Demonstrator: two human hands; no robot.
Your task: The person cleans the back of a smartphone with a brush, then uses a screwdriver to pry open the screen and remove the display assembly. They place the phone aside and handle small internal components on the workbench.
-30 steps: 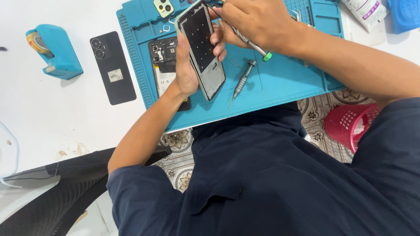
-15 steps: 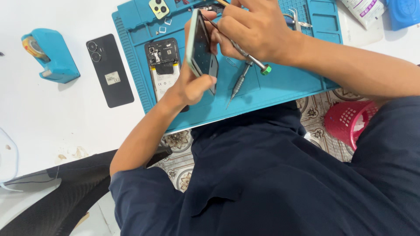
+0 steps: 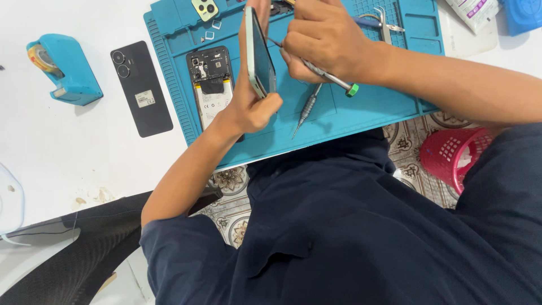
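A pale green phone frame (image 3: 258, 53) is held on edge, upright, by the left hand (image 3: 251, 104), closed around its lower end, over the blue silicone repair mat (image 3: 372, 110). At 3 o'clock of it, a slim metal screwdriver with green cap (image 3: 327, 76) is gripped by the right hand (image 3: 324, 39), its tip touching the frame. A second grey screwdriver (image 3: 305, 111) lies on the mat at 5 o'clock.

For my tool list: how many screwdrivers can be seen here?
2. One screwdriver is in the right hand; a second screwdriver lies on the blue mat. Others may be hidden.
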